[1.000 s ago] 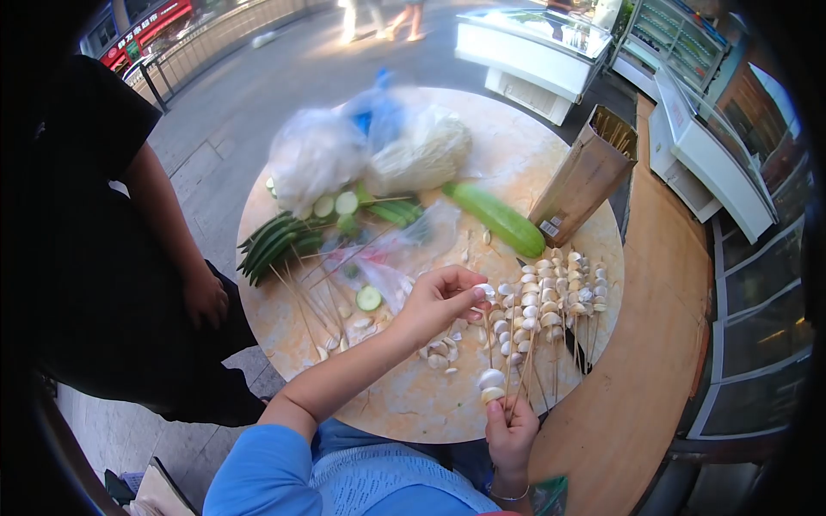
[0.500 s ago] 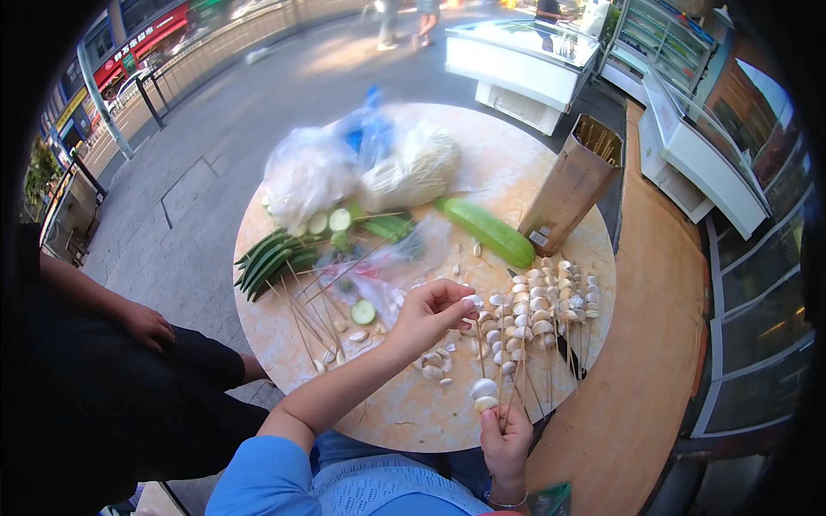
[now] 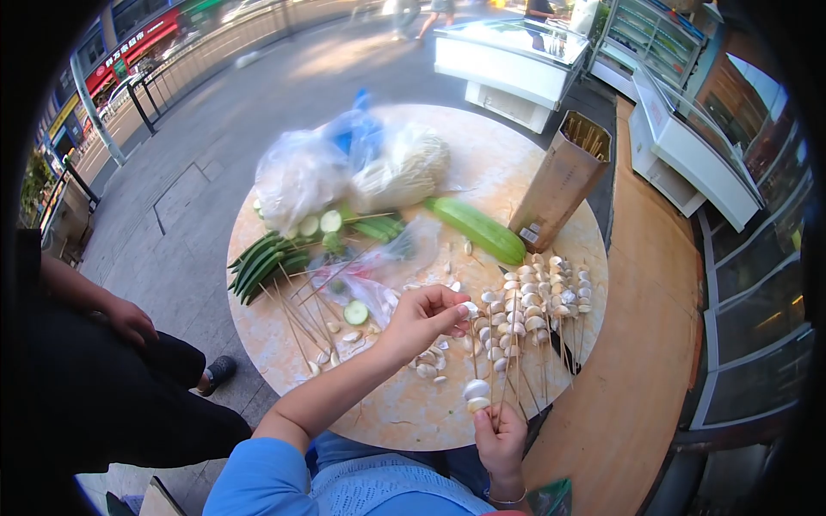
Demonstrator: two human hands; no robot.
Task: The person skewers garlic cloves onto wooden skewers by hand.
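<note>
My left hand [image 3: 428, 320] pinches a white garlic clove [image 3: 470, 310] at the upper tip of a thin wooden skewer [image 3: 474, 354]. Low on that skewer sit two cloves [image 3: 476, 390], just above my right hand [image 3: 502, 440]. My right hand is closed around the skewer's lower end, along with several other thin sticks that fan upward. Beyond it, rows of threaded garlic skewers [image 3: 533, 301] lie side by side on the round table [image 3: 391, 426]. Loose cloves [image 3: 428, 370] and bits of skin are scattered below my left hand.
A long green gourd [image 3: 476, 229], a tall carton of sticks [image 3: 564, 181], plastic bags [image 3: 301, 176], green vegetables on skewers [image 3: 267, 262] and a gourd slice [image 3: 355, 312] are on the table. A dark-handled tool [image 3: 565, 351] lies partly under the garlic. A person [image 3: 112, 370] stands at left.
The view has shifted slightly. Both hands keep almost the same pose, with the clove still at the skewer's tip. A shoe of the person at left has come into view.
</note>
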